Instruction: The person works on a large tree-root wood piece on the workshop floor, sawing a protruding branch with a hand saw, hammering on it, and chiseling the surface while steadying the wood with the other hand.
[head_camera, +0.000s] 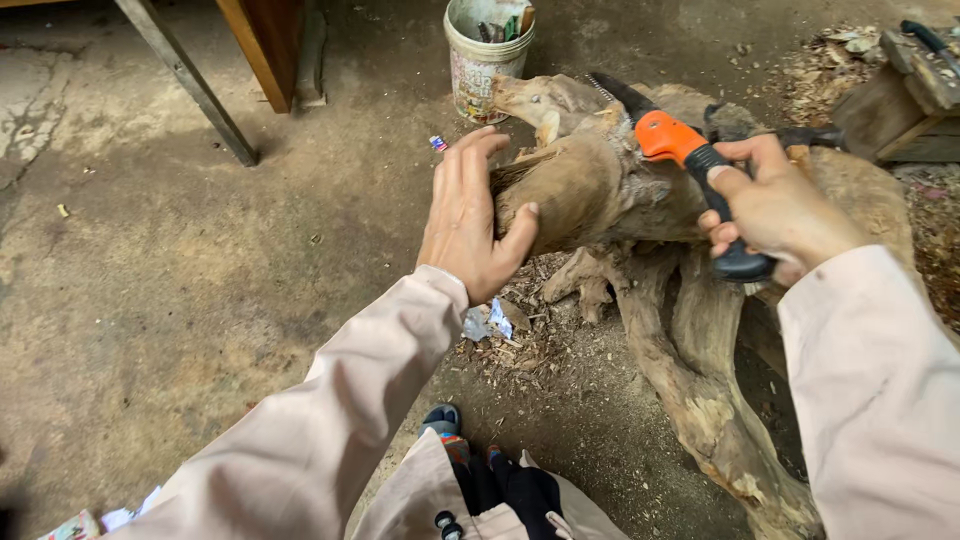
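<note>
Two hands work a gnarled brown wood stump (600, 190). Right hand (775, 210) fingers clench the orange-and-black hand saw (690, 160), its blade pointing up-left beyond the knuckles. Left hand (470, 220) fingers are spread open, the thumb pressing the stump.

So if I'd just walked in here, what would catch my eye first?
Probably the hand saw with its bright orange and black handle, gripped in the right hand at the right, its dark blade laid across the gnarled driftwood root on the concrete floor. The left hand presses open against the root's rounded end at the centre, and a worn plastic bucket stands just behind, at the top.
</note>
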